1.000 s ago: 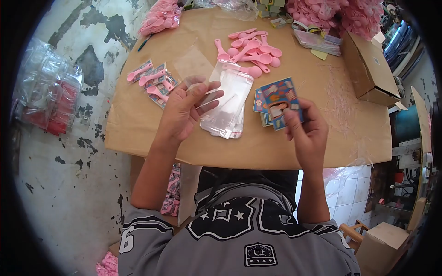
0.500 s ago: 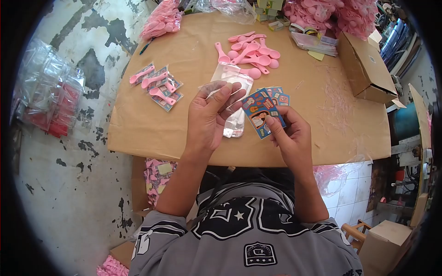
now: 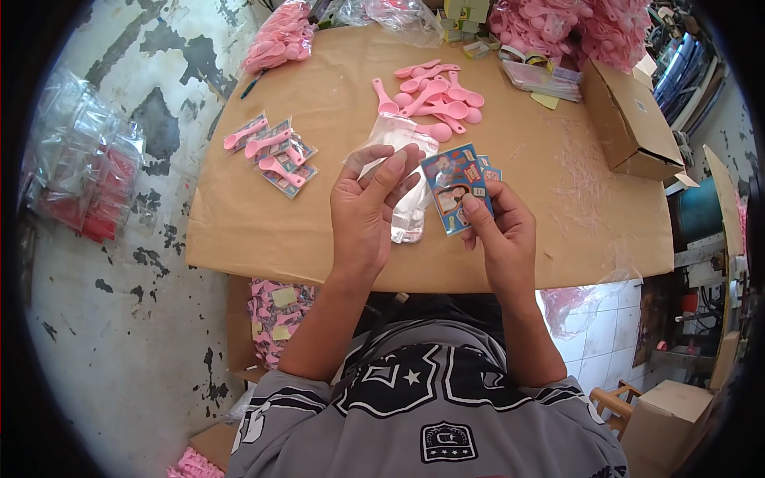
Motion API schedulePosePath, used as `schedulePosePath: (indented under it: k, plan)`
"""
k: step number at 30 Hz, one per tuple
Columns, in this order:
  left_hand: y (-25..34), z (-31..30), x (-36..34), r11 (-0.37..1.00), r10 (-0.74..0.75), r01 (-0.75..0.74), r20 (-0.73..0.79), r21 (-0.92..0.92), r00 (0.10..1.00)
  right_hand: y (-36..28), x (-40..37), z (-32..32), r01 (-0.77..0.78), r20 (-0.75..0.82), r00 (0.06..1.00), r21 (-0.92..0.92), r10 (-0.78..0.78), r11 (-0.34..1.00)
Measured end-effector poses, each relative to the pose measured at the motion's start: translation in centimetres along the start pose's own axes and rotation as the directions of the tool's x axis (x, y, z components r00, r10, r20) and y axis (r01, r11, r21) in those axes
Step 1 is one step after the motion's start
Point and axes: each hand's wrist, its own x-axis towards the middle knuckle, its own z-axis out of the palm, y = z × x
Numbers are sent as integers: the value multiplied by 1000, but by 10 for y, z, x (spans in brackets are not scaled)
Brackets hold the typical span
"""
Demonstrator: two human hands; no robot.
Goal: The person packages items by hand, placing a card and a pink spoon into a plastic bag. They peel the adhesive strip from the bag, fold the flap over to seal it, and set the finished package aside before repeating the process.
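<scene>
My left hand (image 3: 365, 199) pinches what looks like a clear plastic bag between thumb and fingers; the film is so transparent that its edges are hard to see. Beside it, my right hand (image 3: 504, 219) grips several blue printed cards (image 3: 452, 179), thumb across the front one. Under and behind my left hand lies a stack of clear plastic bags (image 3: 409, 215) on the table. Pink measuring spoons (image 3: 437, 97) are heaped just beyond that stack. Off to the left, several bagged sets (image 3: 279, 151) of a pink spoon with a card lie together.
Brown paper covers the table (image 3: 319, 239). A cardboard box (image 3: 631, 119) stands at its right edge, near large bags of pink spoons (image 3: 550, 28). Another bag of spoons (image 3: 279, 36) and a pen (image 3: 253, 84) are at the far left. Below the table sits a box of packed sets (image 3: 279, 315).
The cards in my right hand have become more upright and more closely stacked, with the front one nearer my left fingers. My left hand has shifted slightly, still pinching the film.
</scene>
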Motion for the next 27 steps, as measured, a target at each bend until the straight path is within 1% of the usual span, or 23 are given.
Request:
schedulePosePath:
  k: [4,7,10,12,16,18,19,21,22,24,25,27]
  plan:
    - [-1,2,4,1000,-24,25,-33,6,999,8,3,7,31,-69,997,16,-30,999]
    - [-4,-1,7,1000,-8,8,-48,10,999,8,4,2,-26,-26,999,-17,25,1000]
    - [-8,-6,9,999,6,-3,-64,49,998,8,4,-4,-51,15,999,-97,52,994]
    - [-13,-8,9,997,3,2,-63,82,998,11,6,-1,-46,-30,999,-95,43,994]
    - [-16,-4,9,998,-57,58,-32,29,998,16,10,4,-10,-103,995,-61,4,998]
    - [-15,-4,9,998,-66,66,-25,-13,998,15,10,5,-10,-120,993,-78,1,997]
    - [-15,-5,9,998,-63,63,-37,-1,997,14,10,5,-9,-125,992,-87,-2,996]
    - [-15,-7,10,998,-53,54,-58,22,997,18,10,-2,-36,-77,997,-117,27,992]
    - [-15,-8,12,999,-41,43,-44,28,998,19,11,-5,-50,-53,998,-133,44,990]
    - [-17,-12,14,999,-20,21,-17,38,1000,19,11,-5,-52,-37,998,-155,46,987]
    - [-17,-12,13,999,-19,21,-35,47,999,19,12,-4,-51,-28,999,-166,47,985]
    - [-14,-12,12,998,-12,17,-71,63,997,17,12,-2,-55,-58,997,-147,47,988]
